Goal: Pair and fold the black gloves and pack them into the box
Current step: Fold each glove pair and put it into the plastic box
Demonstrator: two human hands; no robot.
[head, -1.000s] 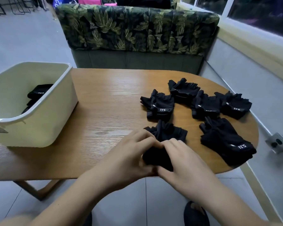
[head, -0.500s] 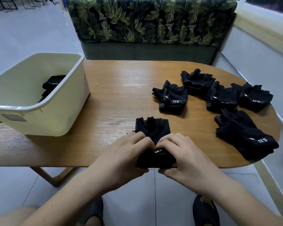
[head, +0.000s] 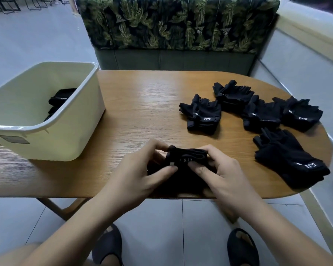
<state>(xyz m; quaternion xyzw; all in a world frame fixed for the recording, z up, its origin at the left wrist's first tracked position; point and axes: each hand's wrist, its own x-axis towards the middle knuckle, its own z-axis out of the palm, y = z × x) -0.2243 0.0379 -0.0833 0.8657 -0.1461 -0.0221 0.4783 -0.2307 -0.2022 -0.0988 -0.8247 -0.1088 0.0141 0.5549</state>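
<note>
A folded pair of black gloves lies at the near edge of the wooden table, doubled over so the white logo faces up. My left hand pinches its left side and my right hand pinches its right side. Several more black gloves lie on the right half of the table: one in the middle, one behind it, two further right, and one near the right front edge. The cream box stands at the left with folded black gloves inside.
A leaf-patterned sofa back runs along the far side of the table. A wall and window sill close off the right. My feet in dark slippers rest on the tiled floor under the table's near edge.
The glove fingers that stuck out away from me have been folded back over the cuff, so the pair is now a compact bundle. Both hands moved up onto it.
</note>
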